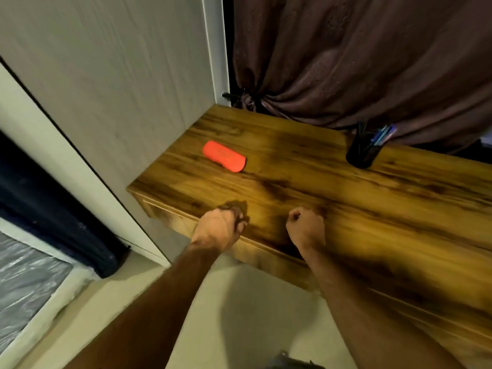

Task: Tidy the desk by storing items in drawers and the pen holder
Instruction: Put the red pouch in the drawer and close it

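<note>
An orange-red oblong case (224, 159) lies on the wooden desk (346, 198) near its left end. A black pen holder (362, 152) with several pens stands at the back of the desk by the curtain. My left hand (218, 228) is at the desk's front edge, fingers curled around a small dark object that I cannot identify. My right hand (306, 227) rests on the front edge as a closed fist with nothing visible in it. A drawer front (170, 217) shows under the desk's left front edge.
A pale wardrobe panel (119, 89) rises directly left of the desk. A dark brown curtain (359, 62) hangs behind it. The beige floor (239, 315) lies below, and a dark strip with plastic sheeting (26, 275) is at the lower left.
</note>
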